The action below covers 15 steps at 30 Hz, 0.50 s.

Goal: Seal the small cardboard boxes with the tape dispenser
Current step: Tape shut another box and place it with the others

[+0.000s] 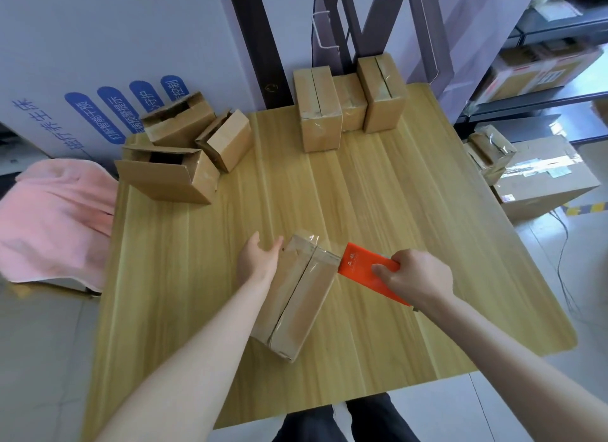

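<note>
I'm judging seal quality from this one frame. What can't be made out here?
All head view.
- Tape roll: hidden behind the orange tape dispenser and the right hand gripping it.
- Bottom seam of the box by the left hand: faces the table.
- Insides of the open boxes, far left: too dark.
- Shelf parcels, right edge: blurred, cut off.

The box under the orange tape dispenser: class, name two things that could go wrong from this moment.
1. The left hand lies open beside the box, not gripping it, so a pull on the tape dispenser in the right hand may drag or tip the box.
2. The tape at the box's far end looks wrinkled; it may crease rather than lie flat.
</note>
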Available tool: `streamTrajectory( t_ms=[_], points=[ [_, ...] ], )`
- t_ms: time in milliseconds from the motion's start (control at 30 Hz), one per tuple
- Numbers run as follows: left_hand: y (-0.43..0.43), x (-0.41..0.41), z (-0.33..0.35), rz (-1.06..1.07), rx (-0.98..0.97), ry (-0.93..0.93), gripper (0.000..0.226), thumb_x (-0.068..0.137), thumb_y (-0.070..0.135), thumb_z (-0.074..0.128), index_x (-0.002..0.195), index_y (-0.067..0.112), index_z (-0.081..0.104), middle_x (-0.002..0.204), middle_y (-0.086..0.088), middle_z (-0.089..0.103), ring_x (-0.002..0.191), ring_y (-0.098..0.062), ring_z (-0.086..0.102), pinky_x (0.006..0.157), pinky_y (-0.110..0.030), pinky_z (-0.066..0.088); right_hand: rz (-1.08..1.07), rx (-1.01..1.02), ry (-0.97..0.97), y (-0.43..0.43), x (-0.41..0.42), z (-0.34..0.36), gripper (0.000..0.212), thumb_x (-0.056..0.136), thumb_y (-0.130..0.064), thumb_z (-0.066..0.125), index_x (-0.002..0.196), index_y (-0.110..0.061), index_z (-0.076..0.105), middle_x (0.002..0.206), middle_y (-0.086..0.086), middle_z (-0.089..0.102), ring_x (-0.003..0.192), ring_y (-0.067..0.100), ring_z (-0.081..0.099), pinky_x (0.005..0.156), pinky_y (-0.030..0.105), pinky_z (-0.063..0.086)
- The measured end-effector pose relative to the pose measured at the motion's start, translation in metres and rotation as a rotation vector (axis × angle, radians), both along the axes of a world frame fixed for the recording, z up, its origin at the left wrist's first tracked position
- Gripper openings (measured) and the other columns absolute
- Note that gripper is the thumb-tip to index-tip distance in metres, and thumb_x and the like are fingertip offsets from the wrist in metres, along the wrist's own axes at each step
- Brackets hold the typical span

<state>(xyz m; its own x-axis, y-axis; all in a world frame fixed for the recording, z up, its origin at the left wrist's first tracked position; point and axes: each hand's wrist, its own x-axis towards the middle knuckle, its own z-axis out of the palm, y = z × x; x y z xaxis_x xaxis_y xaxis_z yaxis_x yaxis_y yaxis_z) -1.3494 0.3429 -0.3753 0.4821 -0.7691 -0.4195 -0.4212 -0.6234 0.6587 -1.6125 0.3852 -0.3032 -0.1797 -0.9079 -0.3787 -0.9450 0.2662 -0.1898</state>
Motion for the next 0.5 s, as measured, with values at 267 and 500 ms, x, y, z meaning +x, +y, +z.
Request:
streamTrajectory(
  t_ms=[267, 500],
  points=[
    [0.025, -0.018, -0.001, -0.256, -0.081, 0.197, 0.052, 0.097, 0.039, 0.05, 0.141, 0.012, 0.045, 0.139, 0.001, 0.052, 0.13, -0.016, 0.046, 0.107, -0.03, 0.036, 0.106, -0.069, 0.117, -0.019, 0.014, 0.008, 0.041, 0.084, -0.053, 0.052, 0.064, -0.018, 0.054, 0.057, -0.006, 0.05, 0.053, 0.016, 0.047, 0.046, 0.023, 0.026],
    [0.036, -0.035, 0.0, -0.109, -0.092, 0.216, 0.051, 0.1, 0.037, 0.042, 0.145, 0.012, 0.039, 0.148, -0.001, 0.042, 0.137, -0.016, 0.037, 0.101, -0.02, 0.025, 0.197, -0.107, 0.208, -0.047, 0.035, 0.022, 0.035, 0.083, -0.039, 0.05, 0.057, -0.019, 0.038, 0.057, -0.003, 0.043, 0.06, 0.024, 0.047, 0.048, 0.025, 0.025]
  ],
)
